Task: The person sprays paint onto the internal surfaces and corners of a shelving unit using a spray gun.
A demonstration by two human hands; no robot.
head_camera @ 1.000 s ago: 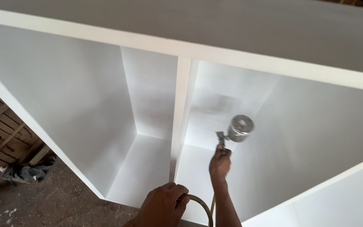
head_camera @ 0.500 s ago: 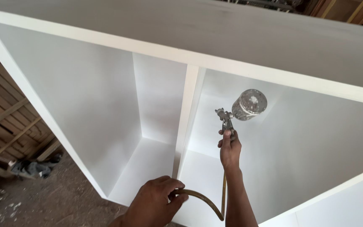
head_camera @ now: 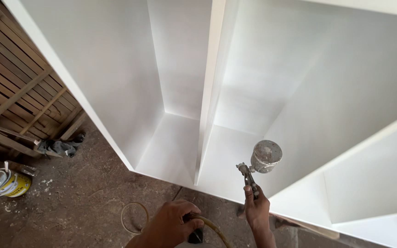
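So the spray gun (head_camera: 259, 165) with its metal cup sits gripped by the handle in the right hand (head_camera: 256, 209), just above the fist and right at the open front of the white cabinet (head_camera: 116, 78), beside the right compartment next to the divider panel (head_camera: 210, 92). The left hand (head_camera: 173, 225), lower and to the left of the right one, is closed around the yellowish air hose (head_camera: 212, 226), which loops on the dirt floor (head_camera: 79, 202) beside it. Well off to the left of both hands there's a paint can (head_camera: 3, 183), a dark rag (head_camera: 60, 146) and some wooden slats (head_camera: 10, 78).
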